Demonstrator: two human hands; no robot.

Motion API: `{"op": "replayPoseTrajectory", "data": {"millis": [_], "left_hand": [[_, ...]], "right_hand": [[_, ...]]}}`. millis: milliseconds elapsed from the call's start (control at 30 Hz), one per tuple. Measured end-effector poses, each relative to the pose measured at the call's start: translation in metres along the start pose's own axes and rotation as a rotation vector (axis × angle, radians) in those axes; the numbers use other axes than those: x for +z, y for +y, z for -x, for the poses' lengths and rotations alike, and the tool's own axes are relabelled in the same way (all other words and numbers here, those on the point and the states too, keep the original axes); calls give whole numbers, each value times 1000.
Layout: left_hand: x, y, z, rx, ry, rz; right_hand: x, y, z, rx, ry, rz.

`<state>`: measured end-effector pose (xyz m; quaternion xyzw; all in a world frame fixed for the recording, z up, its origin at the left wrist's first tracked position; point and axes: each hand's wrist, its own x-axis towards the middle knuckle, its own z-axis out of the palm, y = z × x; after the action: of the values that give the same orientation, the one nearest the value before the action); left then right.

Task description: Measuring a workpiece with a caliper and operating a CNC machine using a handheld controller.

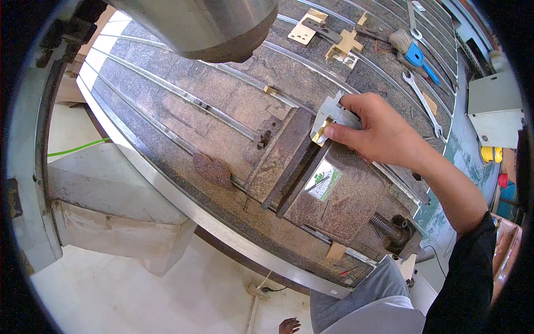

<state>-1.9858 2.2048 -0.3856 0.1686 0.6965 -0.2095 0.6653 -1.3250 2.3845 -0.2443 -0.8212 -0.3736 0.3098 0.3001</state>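
Observation:
My right hand [381, 128] is closed in a pinch on a small notched metal plate [327, 110], silvery with a gold-toned face beside the thumb. The hand holds it over the far end of a brown, rust-speckled machine vise [281, 158]; whether the plate touches the jaw, I cannot tell. Between the vise jaws runs a dark gap. At the lower edge, my left hand [289, 325] hangs low beside my body, small and dim, with its fingers apart and nothing visible in them.
A large metal spindle head [217, 28] hangs over the slotted, chip-covered machine table [183, 83]. At the far right lie a blue-handled brush [414, 55], a wrench [423, 103] and brass-coloured pieces [346, 44]. A threaded screw [386, 225] sticks up from the vise's near end.

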Motion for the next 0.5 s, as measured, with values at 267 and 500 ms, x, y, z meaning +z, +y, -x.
{"op": "replayPoseTrajectory", "data": {"millis": [267, 500], "left_hand": [[-8, -11, -2, 65, -35, 11], [-6, -8, -2, 49, -36, -13]], "right_hand": [[4, 11, -1, -162, 13, 73], [2, 1, 1, -37, 42, 4]]}}
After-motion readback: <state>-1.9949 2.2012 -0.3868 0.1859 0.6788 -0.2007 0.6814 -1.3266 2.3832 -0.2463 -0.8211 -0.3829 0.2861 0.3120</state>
